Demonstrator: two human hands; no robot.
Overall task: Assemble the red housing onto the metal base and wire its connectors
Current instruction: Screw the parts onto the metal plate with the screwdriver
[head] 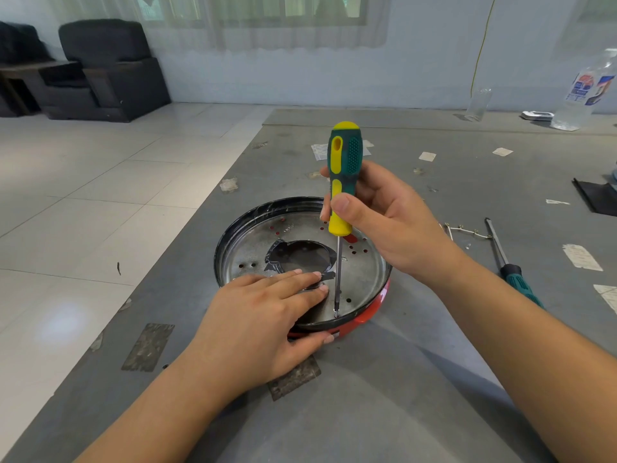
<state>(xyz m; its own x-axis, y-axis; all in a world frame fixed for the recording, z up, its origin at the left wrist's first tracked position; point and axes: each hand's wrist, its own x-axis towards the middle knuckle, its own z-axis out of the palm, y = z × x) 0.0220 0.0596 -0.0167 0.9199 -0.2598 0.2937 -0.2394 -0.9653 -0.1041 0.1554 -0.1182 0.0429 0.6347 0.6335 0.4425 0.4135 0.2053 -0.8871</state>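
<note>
A round metal base (362, 279) with small holes and a dark central opening lies on the grey table, its black rim towards the far side. Under its near edge shows the red housing (374, 312). My left hand (263, 315) lies flat on the base's near side, fingers straight on the metal and thumb against the red edge. My right hand (380, 215) grips the green and yellow screwdriver (342, 182) upright. Its tip stands on a screw near the base's near rim, just right of my left fingertips.
A second screwdriver (510, 265) and a thin wire piece with connectors (467, 231) lie on the table to the right. Paper scraps are scattered about. A plastic bottle (581, 91) and a glass stand at the far right. The table's left edge drops to tiled floor.
</note>
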